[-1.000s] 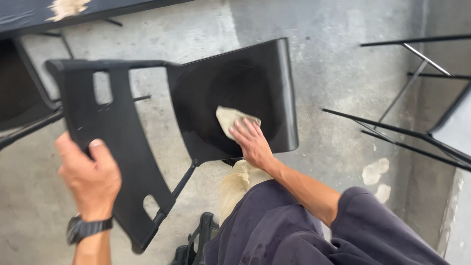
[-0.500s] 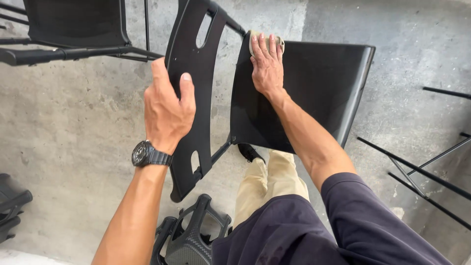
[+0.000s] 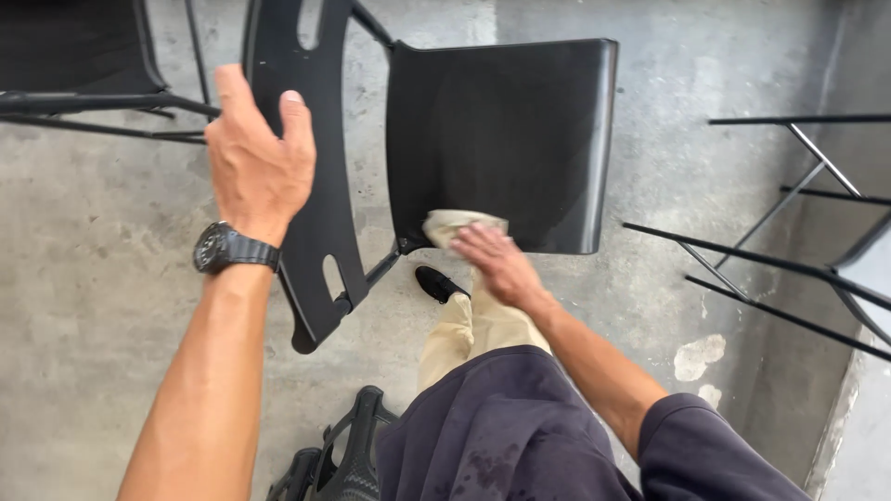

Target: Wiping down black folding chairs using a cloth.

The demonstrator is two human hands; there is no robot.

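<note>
One black chair [image 3: 501, 139] is in hand, tipped over the concrete floor [image 3: 93, 306]. Left hand [image 3: 260, 167]: grip closed around the chair's backrest [image 3: 311, 213], thumb and fingers wrapped over its edge; one black wristwatch [image 3: 227, 249] on that wrist. Right hand [image 3: 497, 264]: palm and fingers pressed flat on one beige cloth [image 3: 455, 225], which lies against the lower edge of the seat. Backrest shows two cut-out slots in view. One black shoe [image 3: 436, 283] shows below the seat. Other chairs: one at upper left [image 3: 74, 56], metal legs of others at right [image 3: 770, 260]; their number cannot be told.
</note>
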